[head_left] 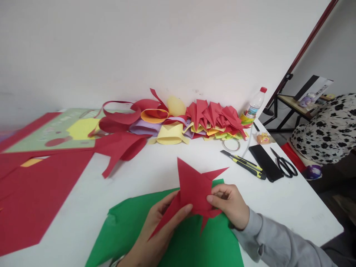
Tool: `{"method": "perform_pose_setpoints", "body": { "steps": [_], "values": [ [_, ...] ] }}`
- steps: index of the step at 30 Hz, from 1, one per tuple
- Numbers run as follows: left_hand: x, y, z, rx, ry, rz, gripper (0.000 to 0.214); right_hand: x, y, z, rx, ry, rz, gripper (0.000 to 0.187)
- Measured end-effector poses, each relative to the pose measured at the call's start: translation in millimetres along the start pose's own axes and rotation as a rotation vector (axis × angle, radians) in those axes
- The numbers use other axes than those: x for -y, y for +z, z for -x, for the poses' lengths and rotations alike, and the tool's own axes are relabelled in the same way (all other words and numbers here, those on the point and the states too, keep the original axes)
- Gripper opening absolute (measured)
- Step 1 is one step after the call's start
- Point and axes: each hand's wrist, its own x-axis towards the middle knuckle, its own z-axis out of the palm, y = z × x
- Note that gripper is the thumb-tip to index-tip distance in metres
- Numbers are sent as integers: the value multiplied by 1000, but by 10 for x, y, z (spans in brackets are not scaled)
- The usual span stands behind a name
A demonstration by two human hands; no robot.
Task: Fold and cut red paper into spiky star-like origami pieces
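Both hands hold a red folded paper piece [196, 187] with several pointed flaps sticking out. My left hand [160, 226] grips its left side, thumb on the front and one long flap lying across the palm. On the right edge, my right hand [232, 205] pinches the paper between thumb and fingers. Beneath them a large green paper sheet [125, 218] lies on the white table [155, 170]. The fingertips behind the paper are hidden.
Red folded paper pieces [211, 115] and curled paper shapes [122, 122] line the wall. Red sheets [36, 200] lie left. Toward the right are a tape roll [230, 144], utility knife [244, 165], black phone-like slab [265, 163], scissors [285, 165] and bottle [253, 105]. Someone in patterned clothing [328, 126] is beyond.
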Motion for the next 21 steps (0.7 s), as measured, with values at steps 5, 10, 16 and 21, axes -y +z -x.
{"method": "perform_pose_setpoints", "body": {
  "steps": [5,10,16,21],
  "values": [
    [31,-7,-31,-23,-100,271,29,-34,-20,-11,40,124,-151,41],
    [13,-7,-54,76,-214,379,22,-32,4,5,71,182,-284,36],
    [12,7,-54,79,-241,443,24,-39,25,10,81,140,-312,35],
    [29,25,-26,4,-226,369,28,-70,24,15,59,27,-269,30]
  ]
}}
